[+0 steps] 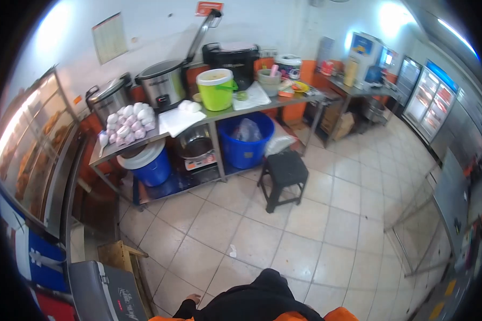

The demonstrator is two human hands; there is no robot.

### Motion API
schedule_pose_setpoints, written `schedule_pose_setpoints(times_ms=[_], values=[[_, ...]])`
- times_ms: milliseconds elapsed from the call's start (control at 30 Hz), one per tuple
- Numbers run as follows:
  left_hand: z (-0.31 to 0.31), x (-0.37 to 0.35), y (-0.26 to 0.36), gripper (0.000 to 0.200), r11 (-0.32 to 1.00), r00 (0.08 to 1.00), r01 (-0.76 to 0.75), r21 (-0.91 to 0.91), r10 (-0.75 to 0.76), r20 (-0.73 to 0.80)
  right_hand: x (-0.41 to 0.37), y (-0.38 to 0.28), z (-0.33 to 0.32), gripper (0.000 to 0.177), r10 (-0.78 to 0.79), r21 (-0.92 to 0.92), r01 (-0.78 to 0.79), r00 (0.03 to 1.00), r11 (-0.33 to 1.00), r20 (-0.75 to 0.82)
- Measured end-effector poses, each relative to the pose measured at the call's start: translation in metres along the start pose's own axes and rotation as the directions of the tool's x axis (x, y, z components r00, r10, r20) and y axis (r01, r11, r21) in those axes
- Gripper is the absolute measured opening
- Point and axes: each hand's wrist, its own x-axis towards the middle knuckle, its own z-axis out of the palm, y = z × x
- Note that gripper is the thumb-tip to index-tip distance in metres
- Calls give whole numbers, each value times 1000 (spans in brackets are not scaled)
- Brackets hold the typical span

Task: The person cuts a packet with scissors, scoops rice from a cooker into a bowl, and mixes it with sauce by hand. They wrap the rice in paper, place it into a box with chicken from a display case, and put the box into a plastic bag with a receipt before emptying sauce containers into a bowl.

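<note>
My left hand (193, 298) shows small at the bottom, left of my dark clothing, hanging over the tiled floor (241, 224). Its fingers are too small to make out, and nothing large is seen in it. My right hand is out of view. Farther ahead is a steel table (214, 115), out of reach of the hand. On it stand a lime green bucket (215, 91), a pile of wrapped white and pinkish pieces (128, 124), white sheets (179, 121) and large steel cookers (163, 83).
A black stool (286, 170) stands before the table. Blue tubs (246, 142) sit on its lower shelf. At the left are a lit display case (32, 139) and a grey box (104, 291). A glass-door fridge (430, 101) and another steel table (449, 200) are at the right.
</note>
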Motion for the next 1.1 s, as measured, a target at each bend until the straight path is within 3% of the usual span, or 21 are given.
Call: schedule_pose_setpoints(times_ms=[100, 133, 200, 233, 267, 333, 367, 400, 467, 533, 567, 600, 633, 700, 800, 867, 900, 967, 1033, 1067, 1100], values=[[-22, 47, 30, 42, 979, 988, 106, 174, -123, 93, 78, -93, -34, 33, -179, -113, 183, 983, 977, 44], [-32, 62, 42, 42, 949, 974, 137, 283, -182, 138, 110, -125, -52, 33, -359, -306, 365, 930, 879, 77], [-62, 82, 75, 44, 988, 996, 78, 130, -83, 35, 185, -173, -87, 33, -679, -652, 615, 706, 444, 204], [-80, 98, 87, 43, 996, 1000, 24, 80, -25, 8, 179, -234, -101, 38, -339, -64, 334, 904, 940, -260], [-103, 117, 104, 42, 999, 999, -36, 29, 37, -30, 180, -297, -124, 45, 263, 664, 18, 910, 748, -320], [-163, 152, 146, 42, 998, 996, -25, -59, 20, -84, 267, -372, -172, 49, 218, 703, 124, 900, 700, -376], [-193, 166, 161, 42, 986, 966, 0, -170, -44, -256, 304, -403, -189, 54, 207, 750, 201, 888, 630, -411], [-222, 178, 167, 42, 962, 903, 15, -274, -131, -409, 316, -455, -211, 51, 67, 657, 264, 899, 706, -432], [-297, 217, 181, 45, 979, 728, -107, -175, -43, -684, 337, -589, -257, 52, -239, 495, 438, 878, 750, -414], [-382, 245, 190, 49, 798, 608, -399, -452, -138, -782, 331, -733, -275, 59, -288, 684, 467, 884, 560, -368], [-419, 266, 193, 44, 617, 471, -630, -472, -180, -864, 316, -799, -283, 62, -390, 675, 492, 866, 551, -313], [-464, 257, 206, 39, 314, 555, -712, -628, -297, -777, 366, -847, -280, 55, -426, 749, 415, 883, 516, -196], [-516, 240, 211, 45, 97, 740, -594, -798, -322, -590, 340, -903, -276, 47, -374, 769, 408, 897, 493, -236], [-596, 227, 225, 53, -24, 629, -727, -686, -425, -652, 297, -1014, -273, 39, -319, 783, 397, 910, 479, -267], [-678, 283, 162, 54, 12, 534, -802, -597, -433, -726, 315, -1077, -252, 23, -356, 903, 238, 929, 357, -104], [-737, 309, 124, 57, -433, 673, -738, -518, -415, -612, 325, -1097, -238, 18, -437, 916, 385, 847, 113, -302], [-756, 324, 96, 65, -495, 693, -710, -501, -365, -621, 290, -1102, -235, 16, -295, 925, 338, 914, 171, -280], [-774, 331, 76, 80, -574, 739, -657, -489, -360, -570, 270, -1087, -207, 26, -135, 792, 569, 822, 221, -553], [-761, 312, 81, 94, -509, 747, -664, -548, -430, -507, 258, -1078, -183, 32, -287, 128, 844, 314, 520, -905], [-748, 307, 88, 94, -437, 740, -656, -616, -536, -407, 226, -1102, -182, 32, -274, 128, 841, 310, 525, -910], [-733, 292, 109, 96, -250, 584, -765, -594, -658, -475, 174, -1137, -184, 34, -431, 43, 872, 284, 488, -857]])
